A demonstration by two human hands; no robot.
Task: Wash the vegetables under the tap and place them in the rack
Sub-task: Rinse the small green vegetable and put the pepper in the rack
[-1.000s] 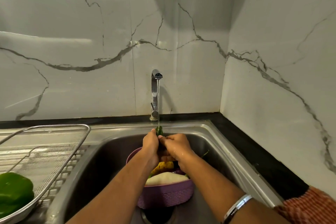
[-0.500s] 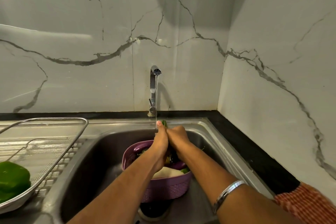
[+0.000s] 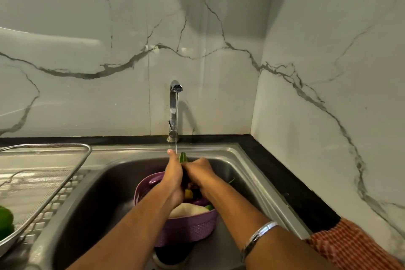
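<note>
In the steel sink (image 3: 252,166), a purple basket (image 3: 188,226) of vegetables is seen, and the wire rack (image 3: 72,149) with a green pepper (image 3: 5,221) is on the left. A long green vegetable (image 3: 183,157) is held under the tap (image 3: 175,107), clasped between the left hand (image 3: 174,178) and the right hand (image 3: 198,172). It is judged to be firm, light and slippery when wet, so it is best gripped around the middle.

a home kitchen: a stainless steel sink (image 3: 258,173) with a running tap (image 3: 174,103) sits in a black countertop (image 3: 291,184) corner, backed by marble-look wall tiles (image 3: 109,39), with a wire mesh rack (image 3: 43,173) on the drainboard.
</note>
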